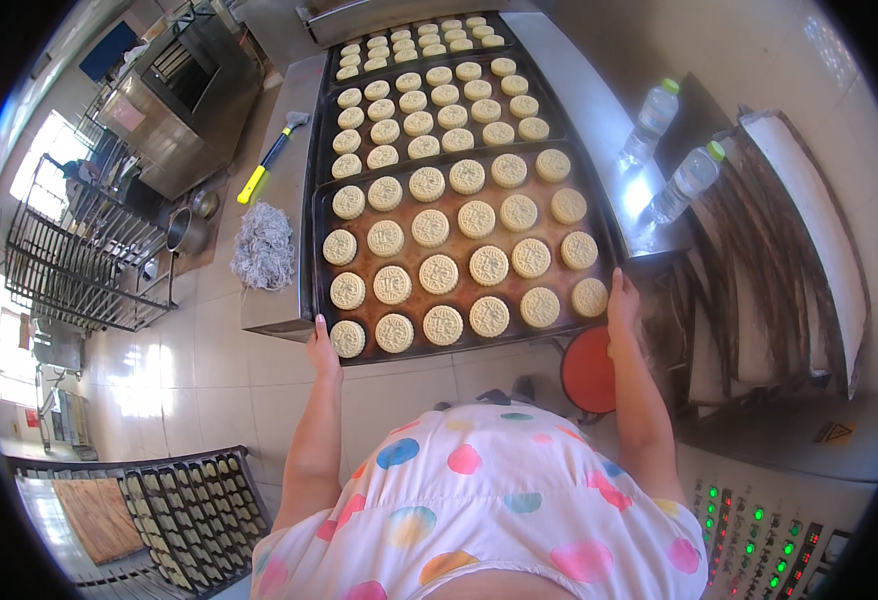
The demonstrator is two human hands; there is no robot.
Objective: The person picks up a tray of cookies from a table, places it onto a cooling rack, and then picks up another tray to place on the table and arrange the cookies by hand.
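The nearest dark baking tray (459, 247) is holding rows of round stamped pastries (476, 218) and is lying before two other filled trays (437, 132). The left hand (325, 348) and right hand (623, 300) are gripping its near corners, forearms (311, 430) stretching forward.

cream embossed cakes (439, 273), reddish-brown tray (456, 248)

Fingers of left hand (324, 350) and right hand (623, 298) mostly hidden beneath near tray (417, 304). Patterns on farthest pastries (429, 39) too small to be read. Red stool (586, 370) partly covered by right forearm (643, 400). Shoes (524, 387) mostly blocked by shirt (519, 530). Control panel (737, 535) cut off at lower edge.
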